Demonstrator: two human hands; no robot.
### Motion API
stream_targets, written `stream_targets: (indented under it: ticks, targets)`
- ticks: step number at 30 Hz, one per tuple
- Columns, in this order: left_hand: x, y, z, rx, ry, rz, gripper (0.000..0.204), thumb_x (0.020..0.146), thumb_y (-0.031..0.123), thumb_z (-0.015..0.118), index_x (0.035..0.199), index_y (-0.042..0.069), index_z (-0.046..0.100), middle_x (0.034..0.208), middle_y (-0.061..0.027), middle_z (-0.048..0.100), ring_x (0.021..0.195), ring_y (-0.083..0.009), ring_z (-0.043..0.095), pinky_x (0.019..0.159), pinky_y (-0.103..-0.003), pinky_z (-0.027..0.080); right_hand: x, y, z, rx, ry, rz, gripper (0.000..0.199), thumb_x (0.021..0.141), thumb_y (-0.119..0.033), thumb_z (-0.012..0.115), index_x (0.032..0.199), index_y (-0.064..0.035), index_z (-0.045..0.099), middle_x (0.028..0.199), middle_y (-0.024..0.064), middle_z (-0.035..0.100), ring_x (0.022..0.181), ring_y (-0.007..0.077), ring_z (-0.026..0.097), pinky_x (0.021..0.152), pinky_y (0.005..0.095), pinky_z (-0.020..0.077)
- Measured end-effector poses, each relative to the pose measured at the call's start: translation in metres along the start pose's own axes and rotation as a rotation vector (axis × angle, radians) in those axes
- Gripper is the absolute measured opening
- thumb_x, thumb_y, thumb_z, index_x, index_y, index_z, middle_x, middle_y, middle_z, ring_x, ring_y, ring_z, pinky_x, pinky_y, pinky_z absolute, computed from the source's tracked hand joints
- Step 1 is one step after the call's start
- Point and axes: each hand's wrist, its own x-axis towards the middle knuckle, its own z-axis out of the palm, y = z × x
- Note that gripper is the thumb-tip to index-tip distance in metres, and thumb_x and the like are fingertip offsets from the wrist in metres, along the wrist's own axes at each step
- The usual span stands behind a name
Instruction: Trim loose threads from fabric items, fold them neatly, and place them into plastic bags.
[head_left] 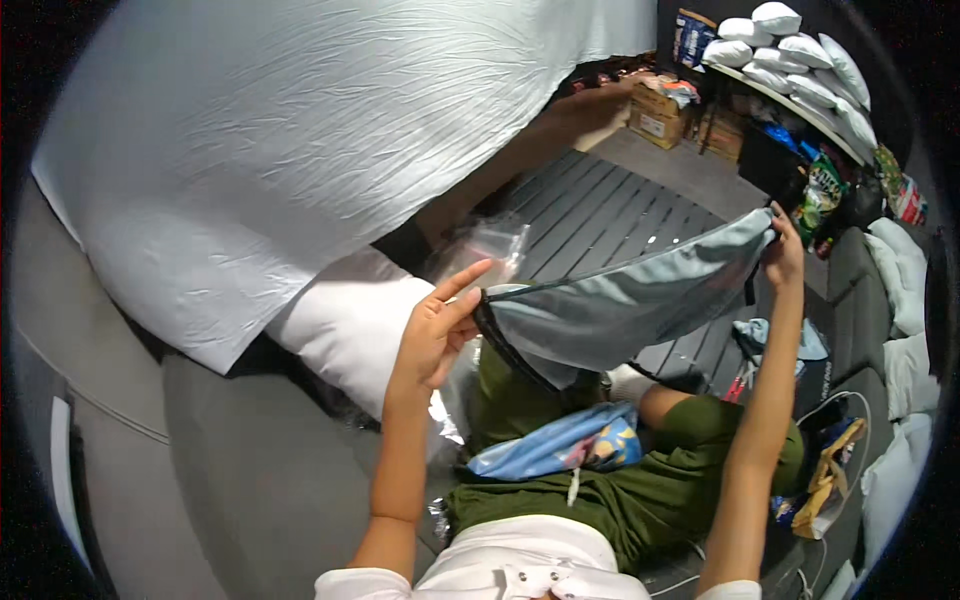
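Note:
Between my hands hangs a thin grey-green fabric piece [630, 300] with dark edging, held up over my lap. My left hand [438, 325] pinches its left corner between thumb and fingers, the index finger stretched out. The right hand [785, 250], raised higher and farther out, grips the upper right corner. The cloth sags between them. Beneath it, on my green trousers [640, 490], lies a bunched light-blue cloth [555, 440] with a colourful printed patch and a white cord.
A large silvery-white sheet [300, 150] spreads across the upper left, over a white pillow [355, 320]. Clear plastic wrap [490, 245] lies near the grey slatted surface [600, 215]. White pillows [790, 55] pile on a shelf; a cardboard box [658, 115] stands below.

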Motion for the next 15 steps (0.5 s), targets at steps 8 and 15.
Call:
stream_targets:
  ticks: [8, 15]
  targets:
    - [-0.039, 0.016, 0.022, -0.209, -0.193, 0.001, 0.035, 0.089, 0.008, 0.042, 0.122, -0.004, 0.042, 0.101, -0.0118, 0.060, 0.086, -0.0155, 0.060, 0.079, -0.028, 0.048, 0.015, 0.028, 0.030, 0.180, 0.051, 0.005, 0.035, 0.085, -0.006, 0.040, 0.118, -0.0103, 0.052, 0.104, 0.0049, 0.058, 0.094, 0.0164, 0.055, 0.082, 0.0291, 0.0448]
    - [-0.052, 0.025, 0.042, -0.065, -0.116, 0.062, 0.049, 0.077, -0.005, 0.054, 0.124, -0.006, 0.039, 0.089, -0.0062, 0.058, 0.067, -0.0051, 0.052, 0.062, -0.017, 0.042, -0.011, 0.030, 0.031, 0.033, -0.072, 0.028, 0.033, 0.082, -0.009, 0.045, 0.112, -0.0049, 0.057, 0.107, 0.0040, 0.058, 0.095, 0.0146, 0.055, 0.083, 0.0271, 0.0423]
